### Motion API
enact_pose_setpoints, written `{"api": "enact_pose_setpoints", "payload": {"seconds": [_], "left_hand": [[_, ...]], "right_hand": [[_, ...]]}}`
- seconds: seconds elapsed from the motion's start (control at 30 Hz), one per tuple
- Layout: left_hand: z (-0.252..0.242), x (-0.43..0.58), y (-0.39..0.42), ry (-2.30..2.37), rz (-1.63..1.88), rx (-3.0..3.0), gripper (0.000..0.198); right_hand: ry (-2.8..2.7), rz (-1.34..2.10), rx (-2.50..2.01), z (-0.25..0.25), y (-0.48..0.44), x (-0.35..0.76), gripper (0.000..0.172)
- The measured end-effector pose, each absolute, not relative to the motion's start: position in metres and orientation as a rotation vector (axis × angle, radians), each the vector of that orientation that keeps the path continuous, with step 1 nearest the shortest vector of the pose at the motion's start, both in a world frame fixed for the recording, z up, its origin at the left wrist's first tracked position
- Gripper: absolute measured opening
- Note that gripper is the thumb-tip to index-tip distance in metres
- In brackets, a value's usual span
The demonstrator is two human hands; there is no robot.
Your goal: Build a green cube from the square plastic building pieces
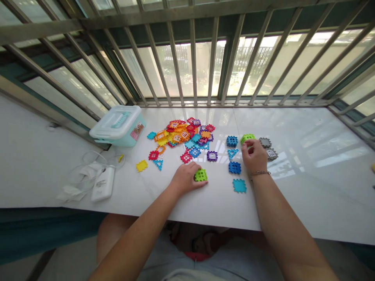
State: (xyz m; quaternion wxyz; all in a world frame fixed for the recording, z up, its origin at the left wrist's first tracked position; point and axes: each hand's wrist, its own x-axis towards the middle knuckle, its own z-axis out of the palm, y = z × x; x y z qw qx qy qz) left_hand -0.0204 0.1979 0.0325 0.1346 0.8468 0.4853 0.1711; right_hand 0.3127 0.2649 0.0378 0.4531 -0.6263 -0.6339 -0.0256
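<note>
My left hand [187, 177] holds a green interlocking building tile [200, 175] with a window grid and notched edges, thumb below it and fingers behind. A small stack of green tiles [247, 137] lies farther right. My right hand [254, 155], wearing a bracelet, has its fingers closed at that stack's near edge; they partly cover it. Left of this hand, a column holds a blue stack [232, 141], a blue triangle [233, 153], a blue window tile [234, 168] and a light-blue square [239, 185]. Grey tiles [265, 142] lie just beyond it on the right.
A mixed heap of colourful tiles [177, 134] spreads over the white tabletop [216, 210]. A lidded teal box [118, 125] stands at the back left. A white power bank [103, 183], cables and crumpled tissues [73, 191] lie at left. Metal window bars [191, 58] border the back.
</note>
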Motion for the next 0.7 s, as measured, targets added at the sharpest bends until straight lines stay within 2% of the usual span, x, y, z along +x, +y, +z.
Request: {"api": "enact_pose_setpoints", "payload": {"seconds": [0.37,0.53,0.7], "left_hand": [[0.032,-0.023,0.200,1.392,0.545,2.422,0.052],[0.029,-0.023,0.200,1.402,0.573,2.446,0.051],[0.024,-0.025,0.202,1.397,0.605,2.470,0.050]], "right_hand": [[-1.675,-0.209,-1.475,0.056,0.240,0.311,0.020],[-1.863,-0.364,-1.412,0.065,0.171,0.336,0.011],[-1.974,-0.396,-1.587,0.049,0.067,0.417,0.015]]}}
